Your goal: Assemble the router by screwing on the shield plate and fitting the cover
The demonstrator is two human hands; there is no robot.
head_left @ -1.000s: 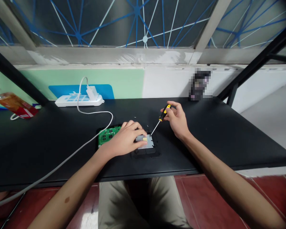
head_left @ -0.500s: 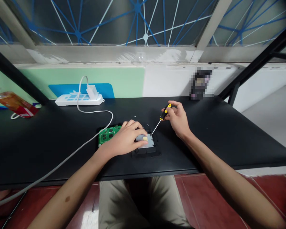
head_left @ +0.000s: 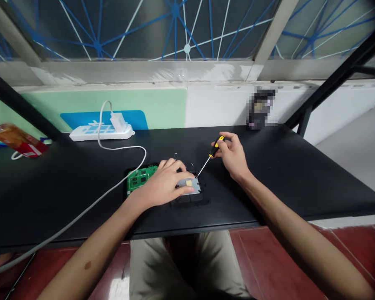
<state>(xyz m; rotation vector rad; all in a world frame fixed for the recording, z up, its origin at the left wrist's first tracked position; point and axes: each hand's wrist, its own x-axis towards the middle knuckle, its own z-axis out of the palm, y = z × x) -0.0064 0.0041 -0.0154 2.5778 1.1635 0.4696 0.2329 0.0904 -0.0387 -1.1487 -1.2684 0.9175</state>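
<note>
My right hand grips a screwdriver by its black and yellow handle. The shaft slants down to the left, its tip at the far right corner of a silver metal plate in a black housing. Over the left part of this plate lies my left hand, palm down, fingers spread. Its thumb and index finger rest on the plate, on either side of a small cream-coloured square. Beside that hand, partly hidden by it, is a green circuit board in a black casing.
A white cable crosses the black table, passing over the circuit board's edge. It runs from a charger on a white power strip. A tilted drink bottle is at far left. Small bits lie behind the plate.
The view has shifted slightly. My left index finger has moved a little on the plate, showing more of the cream square. The screwdriver stays at the same corner.
</note>
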